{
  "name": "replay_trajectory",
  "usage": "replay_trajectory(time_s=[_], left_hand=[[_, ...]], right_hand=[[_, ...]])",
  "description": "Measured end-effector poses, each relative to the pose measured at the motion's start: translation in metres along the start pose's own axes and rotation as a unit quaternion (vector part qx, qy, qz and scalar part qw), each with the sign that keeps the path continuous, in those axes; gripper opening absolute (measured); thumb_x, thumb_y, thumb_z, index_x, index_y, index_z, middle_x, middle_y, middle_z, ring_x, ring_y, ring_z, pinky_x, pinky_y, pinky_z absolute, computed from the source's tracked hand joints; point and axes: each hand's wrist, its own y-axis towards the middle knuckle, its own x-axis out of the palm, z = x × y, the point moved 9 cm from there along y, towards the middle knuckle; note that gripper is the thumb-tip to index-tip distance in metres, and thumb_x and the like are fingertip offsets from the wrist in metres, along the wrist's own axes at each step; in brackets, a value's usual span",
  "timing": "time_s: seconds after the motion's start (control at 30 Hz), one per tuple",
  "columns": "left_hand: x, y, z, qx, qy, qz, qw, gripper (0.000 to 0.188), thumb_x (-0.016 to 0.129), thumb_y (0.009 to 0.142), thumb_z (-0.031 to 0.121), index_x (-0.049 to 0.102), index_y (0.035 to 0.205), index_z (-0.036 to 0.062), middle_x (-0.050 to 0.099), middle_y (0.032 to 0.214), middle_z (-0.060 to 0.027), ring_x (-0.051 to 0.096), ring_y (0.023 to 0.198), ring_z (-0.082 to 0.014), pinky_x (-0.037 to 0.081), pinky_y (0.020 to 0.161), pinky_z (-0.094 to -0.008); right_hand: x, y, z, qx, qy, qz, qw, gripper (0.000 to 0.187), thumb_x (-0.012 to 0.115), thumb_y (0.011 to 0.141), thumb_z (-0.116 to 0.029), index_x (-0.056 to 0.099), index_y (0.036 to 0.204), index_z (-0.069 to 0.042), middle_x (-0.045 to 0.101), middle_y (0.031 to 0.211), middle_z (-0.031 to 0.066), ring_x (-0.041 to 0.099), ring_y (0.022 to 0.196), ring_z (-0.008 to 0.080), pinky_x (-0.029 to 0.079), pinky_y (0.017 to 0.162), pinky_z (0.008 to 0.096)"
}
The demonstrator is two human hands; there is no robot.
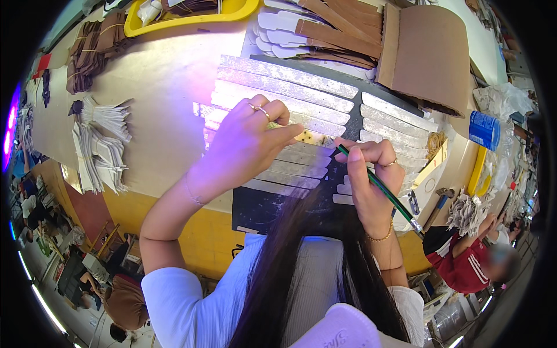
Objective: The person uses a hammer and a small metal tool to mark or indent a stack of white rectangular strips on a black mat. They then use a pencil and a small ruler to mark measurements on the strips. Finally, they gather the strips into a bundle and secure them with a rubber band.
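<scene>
My left hand (249, 136), with rings on its fingers, is curled over a yellowish dotted strip (313, 137), its fingertips pressed onto it. Part of that strip is hidden under the hand. In my right hand (377, 180) is a green and black pencil (383, 188), its tip slanting down by the strip's right end. Rows of silvery-white strips (284, 87) lie on a black board (249, 209) under both hands. A second column of such strips (394, 124) is to the right.
Brown and white strips (336, 35) are piled beside a cardboard box (429, 58) at the back. A yellow tray (191, 23), brown bundles (93, 52) and white bundles (98, 145) stand left. A blue can (484, 130) and hammer (441, 203) are right, near a person in red (464, 267).
</scene>
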Motion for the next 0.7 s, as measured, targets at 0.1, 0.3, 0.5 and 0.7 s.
replay_trajectory(time_s=[0.1,0.3,0.5,0.7], left_hand=[[0.003,0.000,0.001,-0.002,-0.001,0.001,1.000,0.022,0.077,0.080,0.015,0.076,0.102,0.0149,0.056,0.089,-0.0017,0.054,0.083,-0.0206,0.044,0.074,-0.0351],[0.005,0.000,0.000,-0.006,0.007,-0.010,1.000,0.030,0.079,0.078,0.013,0.077,0.107,0.0157,0.056,0.090,-0.0023,0.053,0.083,-0.0216,0.045,0.074,-0.0352],[0.005,0.001,0.000,-0.005,0.002,-0.006,1.000,0.029,0.079,0.078,0.013,0.077,0.107,0.0155,0.056,0.089,-0.0024,0.054,0.083,-0.0218,0.045,0.074,-0.0352],[0.005,0.001,0.000,-0.009,0.010,-0.002,1.000,0.027,0.080,0.078,0.013,0.077,0.104,0.0164,0.056,0.089,-0.0022,0.054,0.083,-0.0216,0.044,0.073,-0.0352]], right_hand=[[0.002,0.000,-0.001,-0.011,-0.005,-0.008,1.000,0.016,0.066,0.097,-0.006,0.055,0.087,0.000,0.072,0.082,0.0122,0.076,0.096,0.0272,0.058,0.077,0.0312],[0.001,0.000,-0.003,-0.003,-0.021,-0.008,1.000,0.016,0.067,0.096,-0.006,0.055,0.086,0.000,0.072,0.082,0.0123,0.075,0.097,0.0275,0.058,0.078,0.0311],[0.004,-0.002,0.001,0.009,-0.015,-0.007,1.000,0.016,0.068,0.095,-0.004,0.056,0.085,0.000,0.072,0.080,0.0129,0.076,0.095,0.0271,0.058,0.075,0.0307],[0.013,0.002,-0.005,-0.031,-0.057,-0.022,0.998,0.016,0.070,0.092,-0.003,0.056,0.084,-0.001,0.073,0.081,0.0131,0.077,0.091,0.0266,0.058,0.070,0.0297]])
